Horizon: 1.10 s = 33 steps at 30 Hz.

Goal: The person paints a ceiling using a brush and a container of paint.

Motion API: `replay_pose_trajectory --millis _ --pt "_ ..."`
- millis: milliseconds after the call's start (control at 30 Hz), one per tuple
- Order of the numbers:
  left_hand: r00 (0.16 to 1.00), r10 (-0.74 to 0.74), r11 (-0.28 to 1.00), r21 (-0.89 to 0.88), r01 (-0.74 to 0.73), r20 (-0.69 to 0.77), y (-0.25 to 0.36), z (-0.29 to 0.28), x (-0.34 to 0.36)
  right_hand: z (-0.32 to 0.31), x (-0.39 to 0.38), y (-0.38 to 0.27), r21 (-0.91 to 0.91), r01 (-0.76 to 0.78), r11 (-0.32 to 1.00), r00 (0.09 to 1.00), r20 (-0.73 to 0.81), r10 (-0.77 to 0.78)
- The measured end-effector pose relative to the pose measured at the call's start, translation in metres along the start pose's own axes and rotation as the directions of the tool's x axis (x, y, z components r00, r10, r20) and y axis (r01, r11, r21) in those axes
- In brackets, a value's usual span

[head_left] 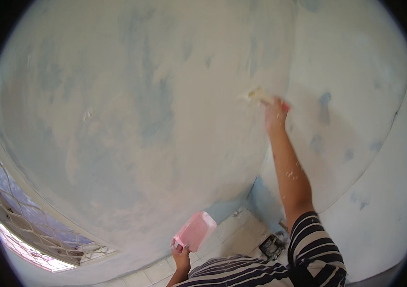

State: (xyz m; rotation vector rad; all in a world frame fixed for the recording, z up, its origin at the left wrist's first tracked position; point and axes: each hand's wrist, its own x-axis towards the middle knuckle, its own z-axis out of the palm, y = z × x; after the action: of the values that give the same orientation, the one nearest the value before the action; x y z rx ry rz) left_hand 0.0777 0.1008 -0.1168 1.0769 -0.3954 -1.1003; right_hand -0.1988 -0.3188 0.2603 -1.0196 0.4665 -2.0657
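At the upper right, my right hand [275, 115] is closed on a pale paintbrush [260, 95] with a red end, smeared by motion. Its tip meets the wall [198, 95] at a thick white smear, close to the room's corner. White splashes dot that forearm. Low in the middle, my left hand [180, 253] grips one end of a shallow pink plastic tray [196, 232], which is tilted. A whitish coat marks the tray's far end. The wall is patchy, off-white over light blue.
A white blob [88, 115] sticks to the wall at the left. At the lower left is a window with a metal grille [22, 210]. A dark container [271, 246] stands on the tiled floor [227, 229] by the corner. The adjoining right wall [347, 119] has blue patches.
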Motion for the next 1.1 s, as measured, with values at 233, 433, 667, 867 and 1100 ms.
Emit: replay_pose_trajectory --millis 233,433,667,867,1100 --pt "0.995 0.092 0.994 -0.062 -0.095 -0.048 -0.022 0.014 -0.005 0.203 0.067 -0.166 0.305 0.134 0.943 0.973 0.143 -0.184" --pt "0.976 0.181 0.977 -0.090 -0.192 -0.117 -0.019 0.065 -0.011 0.057 0.114 -0.109 0.020 0.364 0.931 0.914 0.185 -0.362" --pt "0.973 0.195 0.979 -0.032 -0.201 -0.125 -0.027 0.119 -0.014 -0.319 -0.160 0.161 0.257 -0.069 0.964 0.986 -0.131 0.105" --pt "0.972 0.203 0.977 0.091 -0.193 -0.116 -0.004 0.126 -0.020 -0.274 -0.192 0.117 -0.006 -0.440 0.898 0.831 -0.382 0.404" --pt "0.952 0.202 0.978 0.005 -0.206 -0.230 -0.028 0.160 -0.026 -0.040 0.005 -0.061 0.214 0.002 0.977 0.999 -0.031 0.004"
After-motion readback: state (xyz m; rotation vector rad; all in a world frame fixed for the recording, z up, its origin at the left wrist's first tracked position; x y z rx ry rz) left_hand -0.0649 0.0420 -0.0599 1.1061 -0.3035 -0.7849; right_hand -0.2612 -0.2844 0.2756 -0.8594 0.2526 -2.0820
